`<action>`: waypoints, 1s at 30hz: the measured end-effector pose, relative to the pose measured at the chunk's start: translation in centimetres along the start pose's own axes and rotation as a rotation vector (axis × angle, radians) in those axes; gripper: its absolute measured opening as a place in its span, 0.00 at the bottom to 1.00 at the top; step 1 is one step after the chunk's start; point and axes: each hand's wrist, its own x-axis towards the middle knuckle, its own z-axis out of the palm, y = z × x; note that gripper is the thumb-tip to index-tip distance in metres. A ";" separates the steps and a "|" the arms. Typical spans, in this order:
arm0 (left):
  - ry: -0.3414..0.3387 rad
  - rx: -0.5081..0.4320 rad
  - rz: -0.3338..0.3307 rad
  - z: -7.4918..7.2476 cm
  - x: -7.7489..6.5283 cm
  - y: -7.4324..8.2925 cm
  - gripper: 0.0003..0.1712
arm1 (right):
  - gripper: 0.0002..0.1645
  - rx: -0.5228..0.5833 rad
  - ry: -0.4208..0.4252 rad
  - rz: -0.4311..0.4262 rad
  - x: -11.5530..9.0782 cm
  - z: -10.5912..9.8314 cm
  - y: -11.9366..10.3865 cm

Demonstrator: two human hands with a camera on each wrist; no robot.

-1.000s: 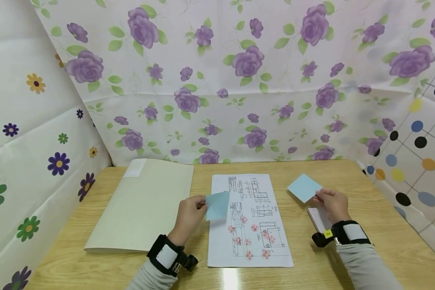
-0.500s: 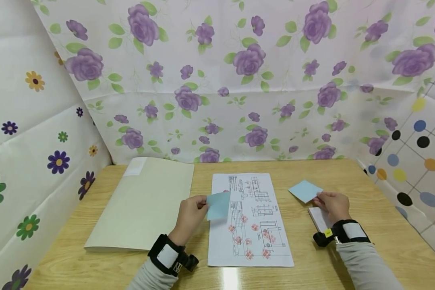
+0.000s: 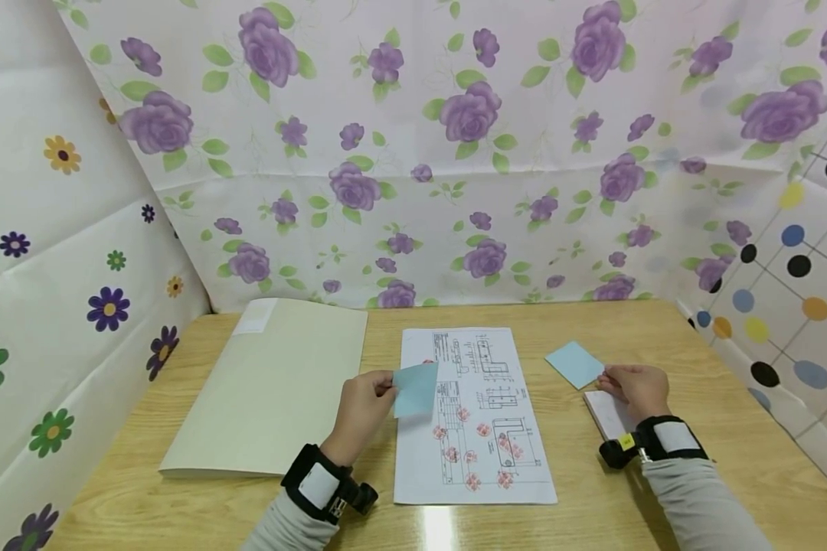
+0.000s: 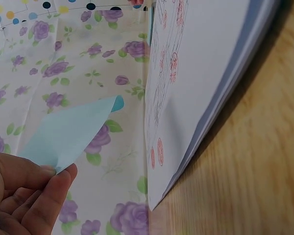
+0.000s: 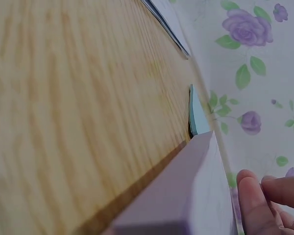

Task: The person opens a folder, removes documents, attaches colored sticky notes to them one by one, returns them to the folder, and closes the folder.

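Observation:
My left hand [image 3: 361, 409] pinches a light-blue sticky note [image 3: 416, 389] by its edge, thumb against fingers. Raised over printed drawing sheets [image 3: 475, 467], the note shows a curled far end in the left wrist view [image 4: 73, 132]. The sheets carry line drawings and several red stamp marks. On the right, a light-blue sticky note pad [image 3: 573, 365] lies on the table. My right hand [image 3: 639, 389] is at its near corner, fingertips close together. In the right wrist view, the fingers [image 5: 252, 198] show nothing between them, and the pad [image 5: 198, 115] lies flat beyond a white block.
The white block [image 3: 606, 413], like a thick small pad or box, lies partly under my right hand. A large cream folder [image 3: 282, 390] with a white label occupies the table's left side. Flowered cloth [image 3: 413, 153] hangs behind the table [image 3: 524, 317], with patterned cloth at both sides.
The blue pad on the right has come down onto the table, and my right fingertips have drawn slightly back to its corner. My left hand and its note stay nearly still.

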 end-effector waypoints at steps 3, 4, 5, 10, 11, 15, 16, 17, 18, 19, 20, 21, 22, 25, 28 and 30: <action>0.001 0.000 0.003 0.0 0.0 0.0 0.10 | 0.12 -0.002 -0.003 0.002 -0.1 0.0 0.0; 0.002 0.000 0.002 0.0 0.0 0.1 0.10 | 0.12 -0.004 -0.007 -0.001 -0.1 0.1 0.0; 0.002 0.000 0.003 0.0 0.0 0.1 0.10 | 0.10 -0.008 -0.012 -0.007 -0.2 0.2 0.1; 0.010 -0.006 0.011 0.1 0.0 0.1 0.09 | 0.15 -0.046 -0.064 -0.070 -0.9 1.2 0.0; 0.012 -0.006 0.014 0.1 0.1 0.2 0.09 | 0.18 -0.062 -0.083 -0.087 -1.1 1.5 -0.1; 0.028 -0.003 0.013 0.3 0.1 0.3 0.09 | 0.24 -0.136 -0.173 -0.126 -1.9 2.9 -0.5; 0.035 0.000 0.016 0.3 0.2 0.4 0.08 | 0.24 -0.139 -0.198 -0.122 -2.1 3.3 -0.6; 0.041 0.002 0.022 0.4 0.2 0.5 0.08 | 0.25 -0.133 -0.222 -0.113 -2.4 3.8 -0.7; 0.046 0.002 0.028 0.5 0.2 0.6 0.08 | 0.25 -0.133 -0.251 -0.103 -2.6 4.2 -0.9; 0.053 0.004 0.043 0.6 0.3 0.6 0.08 | 0.26 -0.126 -0.281 -0.092 -2.9 4.6 -1.0; 0.057 0.002 0.048 0.7 0.3 0.7 0.08 | 0.26 -0.122 -0.310 -0.082 -3.1 5.1 -1.1; 0.060 -0.001 0.060 0.8 0.4 0.8 0.08 | 0.27 -0.123 -0.343 -0.074 -3.4 5.5 -1.2; 0.064 -0.004 0.073 0.9 0.4 0.9 0.08 | 0.27 -0.126 -0.373 -0.070 -3.7 6.0 -1.2; 0.080 0.007 0.115 1.3 0.6 1.3 0.07 | 0.27 -0.152 -0.453 -0.073 -4.7 7.4 -1.5; 0.082 0.032 0.148 1.7 0.7 1.7 0.07 | 0.26 -0.174 -0.505 -0.080 -5.9 9.0 -1.6; 0.074 0.060 0.168 2.0 0.6 2.0 0.07 | 0.26 -0.200 -0.544 -0.095 -6.7 10.0 -1.6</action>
